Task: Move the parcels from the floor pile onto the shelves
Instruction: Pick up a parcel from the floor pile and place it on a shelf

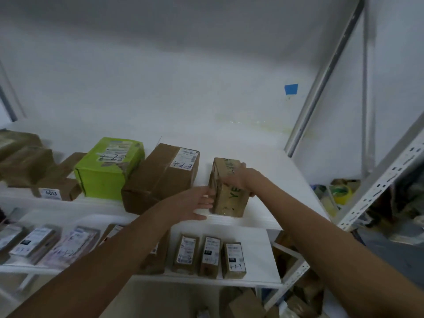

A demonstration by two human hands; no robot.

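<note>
A small brown cardboard parcel (pixel 231 198) with green lettering stands on the upper white shelf (pixel 263 171), right of the other parcels. My right hand (pixel 239 179) lies over its top and right side, gripping it. My left hand (pixel 197 204) touches the parcel's left front edge with fingers spread. Left of it sits a larger brown box (pixel 160 177) marked 4-2-3, and further left a bright green box (pixel 107 168).
More brown parcels (pixel 25 157) fill the upper shelf's left end. The lower shelf (pixel 259 251) holds three small upright labelled boxes (pixel 210 260) and flat packets (pixel 68 246). A metal rack upright (pixel 376 182) stands at right, with tape rolls (pixel 341 193) behind it. Loose parcels (pixel 300 304) lie on the floor.
</note>
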